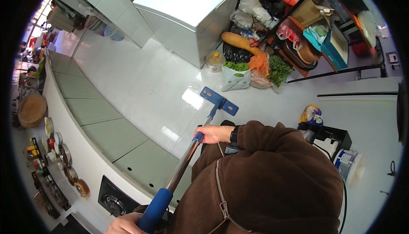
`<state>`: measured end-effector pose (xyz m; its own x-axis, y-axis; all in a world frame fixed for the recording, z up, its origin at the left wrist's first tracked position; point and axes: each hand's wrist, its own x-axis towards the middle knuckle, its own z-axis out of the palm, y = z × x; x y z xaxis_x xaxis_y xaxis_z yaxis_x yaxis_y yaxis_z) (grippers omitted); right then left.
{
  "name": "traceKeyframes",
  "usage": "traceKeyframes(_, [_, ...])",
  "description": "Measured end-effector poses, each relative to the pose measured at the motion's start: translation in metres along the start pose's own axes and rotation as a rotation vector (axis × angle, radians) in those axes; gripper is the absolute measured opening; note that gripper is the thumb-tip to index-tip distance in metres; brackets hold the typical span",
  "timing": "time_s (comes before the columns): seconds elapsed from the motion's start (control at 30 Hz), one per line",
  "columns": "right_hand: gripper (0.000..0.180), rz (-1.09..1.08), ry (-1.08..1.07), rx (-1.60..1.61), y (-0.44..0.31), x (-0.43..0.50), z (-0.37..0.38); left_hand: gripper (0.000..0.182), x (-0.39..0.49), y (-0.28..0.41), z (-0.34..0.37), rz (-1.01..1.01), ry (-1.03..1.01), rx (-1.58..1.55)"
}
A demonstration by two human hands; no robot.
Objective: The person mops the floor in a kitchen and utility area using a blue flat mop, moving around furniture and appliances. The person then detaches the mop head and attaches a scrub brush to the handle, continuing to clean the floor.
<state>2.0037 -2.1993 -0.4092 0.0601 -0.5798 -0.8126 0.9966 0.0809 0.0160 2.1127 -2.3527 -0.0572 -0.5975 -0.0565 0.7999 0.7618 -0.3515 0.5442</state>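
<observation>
My right hand, with a black band at its wrist, grips the metal pole of a flat mop just by a blue collar. At the bottom edge my left hand is partly cut off; it holds the thick blue handle grip. From there the pole slants away to the blue mop head, which rests on the glossy pale tiled floor. A white plastic bag of leafy greens stands a little beyond the mop head.
A white chest-like appliance stands ahead. Beside it are an oil bottle, a long gourd and loaded shelves. Along the left runs a counter with a gas hob. A white bucket is at right.
</observation>
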Motion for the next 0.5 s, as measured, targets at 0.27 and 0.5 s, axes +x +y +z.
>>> traceKeyframes(0.27, [0.004, 0.052, 0.032, 0.001, -0.006, 0.028, 0.028, 0.018, -0.010, 0.008, -0.051, 0.123, 0.163, 0.062])
traceKeyframes(0.5, [0.008, 0.156, 0.048, -0.062, -0.002, 0.054, 0.044, 0.018, -0.035, 0.022, -0.085, 0.233, 0.269, 0.022])
